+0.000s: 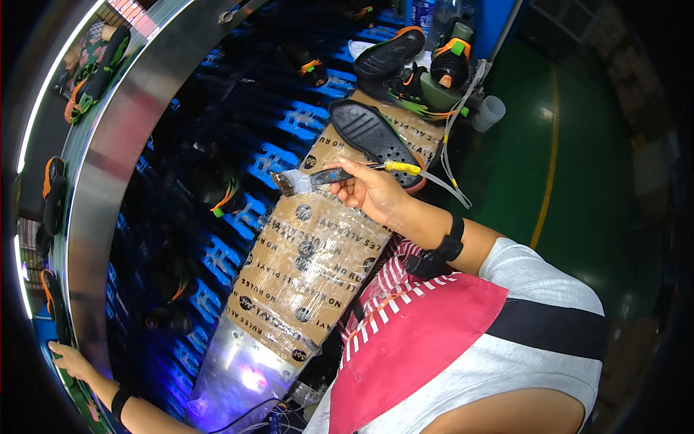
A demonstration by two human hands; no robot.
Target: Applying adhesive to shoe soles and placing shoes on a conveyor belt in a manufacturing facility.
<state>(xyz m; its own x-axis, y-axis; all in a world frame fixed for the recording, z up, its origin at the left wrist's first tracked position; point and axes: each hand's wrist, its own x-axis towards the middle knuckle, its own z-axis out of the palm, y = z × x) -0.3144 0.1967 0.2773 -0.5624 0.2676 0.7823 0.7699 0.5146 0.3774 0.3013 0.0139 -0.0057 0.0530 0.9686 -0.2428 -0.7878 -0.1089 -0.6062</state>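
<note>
My right hand [369, 189] is closed around the dark handle of a brush [334, 176]. Its bristles point left, and a thin tube with yellow tape [402, 167] joins the handle's end. The brush is over a bench covered with taped brown cardboard [303, 253]. Just beyond it lies a black shoe sole [365, 130] with small holes at one end. At the lower left, my left hand [70, 361] reaches to the belt, its fingers bent at the end of a dark shoe with orange trim [52, 300]; the fingertips are partly hidden.
Black, orange and green shoes [426, 90] and another sole [390, 54] crowd the bench's far end. More shoes sit on the blue-slatted rack [267, 163] to the left. A metal rail [108, 166] borders the belt. A white cup [489, 113] stands at the right.
</note>
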